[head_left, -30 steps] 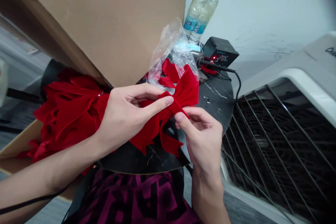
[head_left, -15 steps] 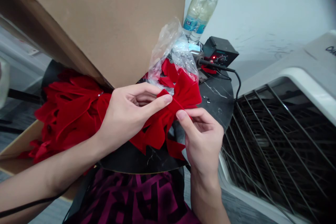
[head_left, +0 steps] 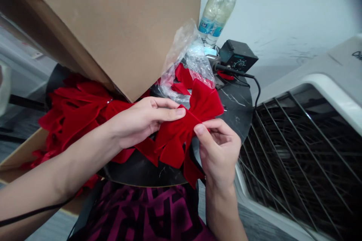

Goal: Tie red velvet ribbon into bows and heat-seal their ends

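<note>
Between my two hands is a red velvet bow [head_left: 177,141], held up over the black round table [head_left: 132,173]. My left hand [head_left: 152,116] pinches its upper left edge by the middle band, thumb on top. On the other side of the band, my right hand [head_left: 216,139] grips the bow between thumb and bent fingers. The loops fan out above and below, and its tails hang near the table's front edge. A heap of red velvet bows [head_left: 76,116] lies to the left of my left hand, one with a small shiny bit at its middle.
A large cardboard box [head_left: 127,26] stands behind the heap. Beyond the bow are a clear plastic bag [head_left: 181,52] with red pieces, a black control box [head_left: 239,56] with a corded tool [head_left: 232,70], and two bottles [head_left: 216,11]. A white-framed fan [head_left: 299,150] stands right.
The bow has tilted and spread slightly toward the right, its tail hanging lower. My left hand has flattened a little. The red light on the control box no longer shows.
</note>
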The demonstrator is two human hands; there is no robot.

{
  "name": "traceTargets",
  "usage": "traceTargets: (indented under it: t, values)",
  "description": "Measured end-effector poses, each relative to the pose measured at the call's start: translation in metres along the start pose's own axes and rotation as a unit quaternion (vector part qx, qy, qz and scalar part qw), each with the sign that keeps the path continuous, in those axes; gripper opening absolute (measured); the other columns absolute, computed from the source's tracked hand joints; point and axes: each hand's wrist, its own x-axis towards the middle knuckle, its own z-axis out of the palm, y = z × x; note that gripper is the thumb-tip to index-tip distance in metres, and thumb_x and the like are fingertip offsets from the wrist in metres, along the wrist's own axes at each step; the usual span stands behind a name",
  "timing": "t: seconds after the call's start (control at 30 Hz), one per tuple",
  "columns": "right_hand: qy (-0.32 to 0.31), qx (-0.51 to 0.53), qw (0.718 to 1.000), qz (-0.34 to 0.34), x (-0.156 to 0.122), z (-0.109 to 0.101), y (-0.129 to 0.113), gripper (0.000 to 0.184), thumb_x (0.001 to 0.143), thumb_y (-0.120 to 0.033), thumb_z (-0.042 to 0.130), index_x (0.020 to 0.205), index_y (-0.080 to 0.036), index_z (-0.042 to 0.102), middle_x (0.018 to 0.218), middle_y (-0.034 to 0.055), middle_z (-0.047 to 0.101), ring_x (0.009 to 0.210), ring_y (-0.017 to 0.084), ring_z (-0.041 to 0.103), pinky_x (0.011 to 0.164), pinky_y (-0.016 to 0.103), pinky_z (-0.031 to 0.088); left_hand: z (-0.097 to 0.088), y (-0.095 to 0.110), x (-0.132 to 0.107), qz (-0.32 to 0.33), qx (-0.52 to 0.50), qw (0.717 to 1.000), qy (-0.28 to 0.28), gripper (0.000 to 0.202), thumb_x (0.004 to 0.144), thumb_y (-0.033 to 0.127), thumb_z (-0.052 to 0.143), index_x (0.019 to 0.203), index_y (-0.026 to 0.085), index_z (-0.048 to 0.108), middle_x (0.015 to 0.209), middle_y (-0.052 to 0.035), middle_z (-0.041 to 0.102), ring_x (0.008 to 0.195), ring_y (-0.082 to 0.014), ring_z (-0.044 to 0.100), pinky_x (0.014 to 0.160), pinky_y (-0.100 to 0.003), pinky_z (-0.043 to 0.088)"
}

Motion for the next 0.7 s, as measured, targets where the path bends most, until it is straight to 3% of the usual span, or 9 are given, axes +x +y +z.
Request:
traceTargets:
  t: [0.13,0.23,0.3,0.4,0.53,0.7]
  values:
    - [-0.019,-0.01,1.0,-0.02,-0.001,-0.005,-0.001,0.023,0.08,-0.042,0.088,0.081,-0.023,0.076,0.073,0.0008,0.074,0.064,0.016,0.069,0.061,0.028,0.058,-0.004,0.001,0.002,-0.017,-0.017,0.999,-0.026,0.02,0.074,0.017,0.094,0.083,0.02,0.077,0.064,0.0045,0.069,0.057,-0.0061,0.061,0.056,-0.014,0.047]
    - [-0.036,-0.012,0.999,-0.032,-0.002,-0.007,-0.003,0.02,0.081,-0.04,0.088,0.08,-0.024,0.076,0.072,0.0004,0.073,0.064,0.016,0.069,0.061,0.028,0.058,-0.004,0.001,0.002,-0.006,-0.017,0.998,-0.057,0.027,0.071,0.011,0.095,0.074,0.02,0.069,0.056,0.0074,0.062,0.051,-0.0028,0.052,0.05,-0.01,0.039]
    - [-0.048,-0.003,0.998,-0.036,-0.002,-0.007,-0.006,0.016,0.081,-0.036,0.088,0.081,-0.025,0.076,0.071,-0.0006,0.073,0.062,0.015,0.068,0.058,0.026,0.056,-0.003,0.0,0.001,-0.001,-0.004,0.998,-0.063,0.029,0.067,0.009,0.096,0.069,0.019,0.069,0.057,0.0068,0.064,0.052,-0.0025,0.053,0.052,-0.009,0.041]
    - [-0.052,-0.009,0.998,-0.046,-0.001,-0.008,-0.009,0.011,0.082,-0.03,0.087,0.082,-0.026,0.077,0.071,-0.0017,0.073,0.062,0.014,0.068,0.059,0.025,0.056,-0.003,-0.001,-0.002,0.03,0.046,0.998,-0.04,0.021,0.066,0.011,0.097,0.071,0.021,0.079,0.064,0.0048,0.071,0.059,-0.004,0.059,0.058,-0.011,0.048]
    - [-0.035,-0.07,0.995,-0.067,0.001,-0.008,-0.014,0.009,0.082,-0.025,0.086,0.082,-0.025,0.077,0.074,-0.0009,0.074,0.066,0.015,0.069,0.063,0.027,0.059,-0.002,-0.002,-0.007,0.09,0.152,0.984,0.011,0.009,0.075,0.02,0.092,0.081,0.024,0.087,0.078,0.0001,0.08,0.069,-0.0101,0.068,0.065,-0.016,0.055]
    - [-0.053,-0.091,0.991,-0.084,0.004,-0.006,-0.021,0.011,0.082,-0.018,0.085,0.083,-0.025,0.077,0.076,-0.002,0.074,0.068,0.014,0.07,0.066,0.024,0.06,0.0,-0.002,-0.014,0.099,0.202,0.973,0.049,0.026,0.064,0.016,0.097,0.085,0.028,0.088,0.08,0.0006,0.084,0.073,-0.0169,0.076,0.07,-0.022,0.063]
